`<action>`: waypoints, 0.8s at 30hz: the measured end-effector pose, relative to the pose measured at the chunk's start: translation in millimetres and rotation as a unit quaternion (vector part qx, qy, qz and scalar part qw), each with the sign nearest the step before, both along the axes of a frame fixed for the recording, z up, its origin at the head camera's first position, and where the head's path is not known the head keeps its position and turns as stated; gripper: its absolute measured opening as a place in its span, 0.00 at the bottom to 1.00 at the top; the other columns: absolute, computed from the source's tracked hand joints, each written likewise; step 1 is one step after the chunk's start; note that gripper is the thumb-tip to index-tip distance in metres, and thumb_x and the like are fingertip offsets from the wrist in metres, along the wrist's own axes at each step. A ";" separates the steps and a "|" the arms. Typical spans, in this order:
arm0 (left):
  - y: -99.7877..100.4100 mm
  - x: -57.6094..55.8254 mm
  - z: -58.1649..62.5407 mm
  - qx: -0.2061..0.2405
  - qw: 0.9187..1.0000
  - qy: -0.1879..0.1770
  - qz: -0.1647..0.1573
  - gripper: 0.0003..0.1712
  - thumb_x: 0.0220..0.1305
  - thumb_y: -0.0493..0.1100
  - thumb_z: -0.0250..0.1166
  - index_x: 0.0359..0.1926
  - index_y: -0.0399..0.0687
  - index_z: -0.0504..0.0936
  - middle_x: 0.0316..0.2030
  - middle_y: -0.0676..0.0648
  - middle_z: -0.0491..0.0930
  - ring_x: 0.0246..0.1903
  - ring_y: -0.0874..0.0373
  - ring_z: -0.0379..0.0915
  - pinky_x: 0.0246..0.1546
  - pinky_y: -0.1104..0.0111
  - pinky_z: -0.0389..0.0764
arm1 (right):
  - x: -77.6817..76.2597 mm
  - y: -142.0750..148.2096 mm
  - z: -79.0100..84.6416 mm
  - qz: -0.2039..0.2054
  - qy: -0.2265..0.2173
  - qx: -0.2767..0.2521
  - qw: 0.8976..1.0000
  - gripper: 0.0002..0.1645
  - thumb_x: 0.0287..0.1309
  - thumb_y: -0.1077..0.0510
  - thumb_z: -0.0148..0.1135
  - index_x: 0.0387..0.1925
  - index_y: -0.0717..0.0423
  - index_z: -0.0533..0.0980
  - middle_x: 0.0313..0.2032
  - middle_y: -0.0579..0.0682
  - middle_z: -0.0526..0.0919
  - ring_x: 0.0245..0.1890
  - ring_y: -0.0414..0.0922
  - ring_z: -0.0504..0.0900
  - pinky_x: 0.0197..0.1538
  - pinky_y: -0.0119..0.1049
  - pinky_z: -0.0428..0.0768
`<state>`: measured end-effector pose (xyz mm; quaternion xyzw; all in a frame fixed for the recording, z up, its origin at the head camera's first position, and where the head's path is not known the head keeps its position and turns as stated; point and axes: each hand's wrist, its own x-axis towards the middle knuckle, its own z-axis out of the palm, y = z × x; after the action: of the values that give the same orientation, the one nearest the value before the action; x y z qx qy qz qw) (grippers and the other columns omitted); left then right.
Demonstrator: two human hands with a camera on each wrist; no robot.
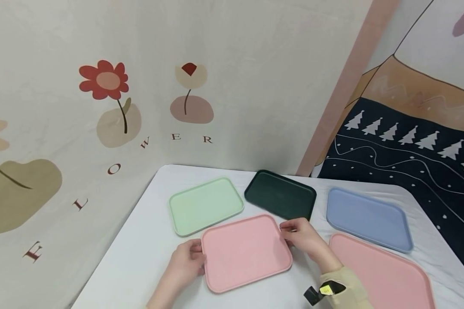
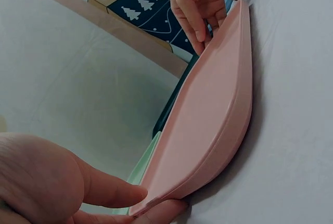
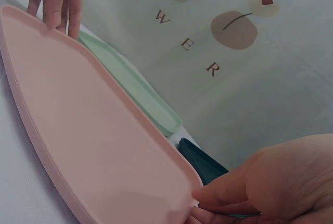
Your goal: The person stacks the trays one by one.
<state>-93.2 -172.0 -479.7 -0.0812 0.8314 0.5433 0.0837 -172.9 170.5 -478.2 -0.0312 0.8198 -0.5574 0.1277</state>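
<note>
Between both hands is a pink rectangular tray (image 1: pixel 247 253) with a low raised rim. My left hand (image 1: pixel 185 262) pinches its left edge; in the left wrist view the thumb lies over the rim and fingers go beneath. At the opposite edge my right hand (image 1: pixel 303 240) grips the rim near the far corner, thumb on top, as the right wrist view shows. A light green tray (image 1: pixel 206 206) lies just beyond the pink one, and a dark green tray (image 1: pixel 280 193) lies behind my right hand.
To the right lie a blue tray (image 1: pixel 369 219) and a second pink tray (image 1: pixel 386 274), partly covered by my right forearm. All rest on a white-covered table (image 1: pixel 139 257). A printed cloth wall (image 1: pixel 255 86) rises behind the table's far edge.
</note>
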 end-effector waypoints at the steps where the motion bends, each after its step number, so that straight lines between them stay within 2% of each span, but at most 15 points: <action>1: 0.2 -0.1 -0.7 -0.003 1.000 0.002 0.001 0.31 0.66 0.29 0.66 0.67 0.20 0.70 0.49 0.37 0.81 0.43 0.50 0.85 0.33 0.66 0.90 | -0.6 -0.7 -0.1 -0.001 0.002 0.007 1.000 0.17 0.64 0.72 0.65 0.52 0.80 0.79 0.40 0.58 0.86 0.37 0.49 0.86 0.40 0.44 0.90; 8: -0.4 0.1 -1.7 0.002 1.000 0.007 0.008 0.28 0.64 0.26 0.65 0.65 0.20 0.72 0.47 0.38 0.82 0.43 0.51 0.84 0.33 0.68 0.90 | -4.0 -3.2 -2.3 -0.006 0.008 0.037 0.999 0.16 0.60 0.75 0.67 0.50 0.77 0.82 0.36 0.56 0.84 0.34 0.46 0.83 0.38 0.41 0.89; 15: -2.5 -0.3 -0.1 0.029 1.000 0.003 0.009 0.28 0.65 0.25 0.66 0.65 0.20 0.72 0.49 0.37 0.82 0.44 0.50 0.85 0.35 0.67 0.90 | -1.6 -2.4 -0.4 -0.011 -0.010 0.028 1.000 0.15 0.61 0.76 0.66 0.50 0.77 0.82 0.37 0.57 0.84 0.35 0.46 0.82 0.38 0.40 0.89; 24: -4.1 -2.6 5.9 0.036 0.999 0.015 0.009 0.29 0.63 0.23 0.66 0.65 0.21 0.74 0.49 0.38 0.81 0.44 0.50 0.84 0.35 0.65 0.90 | 3.2 2.0 8.9 -0.019 -0.004 0.019 1.000 0.16 0.59 0.76 0.66 0.50 0.76 0.82 0.38 0.56 0.85 0.36 0.48 0.83 0.40 0.41 0.89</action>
<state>-95.8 -176.1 -473.8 -0.0780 0.8117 0.5746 0.0694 -169.7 172.5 -469.3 -0.0109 0.8303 -0.5438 0.1211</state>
